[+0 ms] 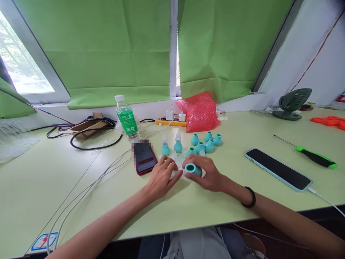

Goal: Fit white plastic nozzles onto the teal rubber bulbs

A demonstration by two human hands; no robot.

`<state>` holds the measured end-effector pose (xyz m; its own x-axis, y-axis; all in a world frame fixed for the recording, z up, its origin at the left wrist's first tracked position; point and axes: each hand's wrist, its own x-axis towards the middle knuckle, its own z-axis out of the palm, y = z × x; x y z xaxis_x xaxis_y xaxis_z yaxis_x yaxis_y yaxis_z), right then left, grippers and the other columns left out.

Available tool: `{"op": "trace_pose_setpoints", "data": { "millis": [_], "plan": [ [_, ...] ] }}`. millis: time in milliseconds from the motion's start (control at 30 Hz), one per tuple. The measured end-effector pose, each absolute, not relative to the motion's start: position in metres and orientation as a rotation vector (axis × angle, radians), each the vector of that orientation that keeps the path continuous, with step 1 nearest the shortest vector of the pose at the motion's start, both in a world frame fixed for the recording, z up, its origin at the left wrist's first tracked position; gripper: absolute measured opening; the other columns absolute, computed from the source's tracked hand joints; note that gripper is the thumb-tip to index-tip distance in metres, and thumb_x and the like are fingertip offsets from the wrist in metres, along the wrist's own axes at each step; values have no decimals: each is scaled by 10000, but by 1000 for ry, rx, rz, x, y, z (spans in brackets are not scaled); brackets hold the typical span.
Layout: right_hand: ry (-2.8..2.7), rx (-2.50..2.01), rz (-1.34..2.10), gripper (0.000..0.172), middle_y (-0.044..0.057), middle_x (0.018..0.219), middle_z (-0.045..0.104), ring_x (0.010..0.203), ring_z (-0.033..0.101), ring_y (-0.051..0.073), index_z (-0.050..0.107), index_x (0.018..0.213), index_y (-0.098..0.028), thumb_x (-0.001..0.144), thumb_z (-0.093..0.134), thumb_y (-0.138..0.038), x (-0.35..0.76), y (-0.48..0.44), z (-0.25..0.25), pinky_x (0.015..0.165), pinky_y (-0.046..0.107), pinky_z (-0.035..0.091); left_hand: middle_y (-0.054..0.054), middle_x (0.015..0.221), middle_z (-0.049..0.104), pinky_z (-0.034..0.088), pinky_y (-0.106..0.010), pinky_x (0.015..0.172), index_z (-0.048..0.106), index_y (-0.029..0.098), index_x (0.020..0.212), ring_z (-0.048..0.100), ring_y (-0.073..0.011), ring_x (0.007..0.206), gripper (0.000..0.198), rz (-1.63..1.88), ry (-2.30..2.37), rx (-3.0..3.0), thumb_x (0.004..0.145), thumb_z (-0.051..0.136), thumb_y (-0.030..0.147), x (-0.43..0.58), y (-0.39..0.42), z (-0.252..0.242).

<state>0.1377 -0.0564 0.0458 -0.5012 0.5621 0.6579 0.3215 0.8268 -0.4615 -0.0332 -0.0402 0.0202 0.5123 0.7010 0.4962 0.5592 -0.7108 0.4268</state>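
My right hand (208,172) is closed around a teal rubber bulb (198,170), its round open mouth tilted toward me. Close beside it, my left hand (163,178) is low over the table, fingers bent and apart, with the thumb pointing at the bulb. Small clear plastic pieces (176,158) lie just beyond the left fingertips, partly hidden by them. Behind the hands stand two teal bulbs with clear tips fitted, a left one (165,149) and a right one (178,145). Several loose teal bulbs (200,147) without tips are grouped beyond my right hand.
A red-cased phone (145,158) and a water bottle (128,120) are on the left, near white cables (104,174). Behind are a power strip (172,122) and a red bubble-wrap bag (201,113). A second phone (277,169), a screwdriver (314,156) and a fan (292,102) are on the right.
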Motion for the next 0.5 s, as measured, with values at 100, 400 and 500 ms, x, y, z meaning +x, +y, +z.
{"op": "trace_pose_setpoints", "data": {
  "millis": [100,400,500],
  "plan": [
    [-2005,-761,377,116,36,784,525,749,487,149,515,819,-187,780,478,-290,145,-39,63,703,278,374,-92,901,478,368,-367,723,490,150,866,390,-211,836,192,787,1148,2818,816,352,275,-29,-44,16],
    [-1982,-1200,114,370,2,623,406,602,399,119,554,658,-146,733,442,-490,173,76,88,538,235,297,-103,1024,425,342,-411,785,453,177,1000,363,-230,925,229,598,1006,2881,825,325,248,-31,-47,20],
    [-2076,-1327,124,370,-12,561,416,538,379,95,497,561,-140,704,464,-479,176,105,81,487,219,259,-90,1042,430,336,-383,825,456,194,1012,365,-216,962,230,685,895,2756,827,333,253,-33,-47,23]
  ]
}}
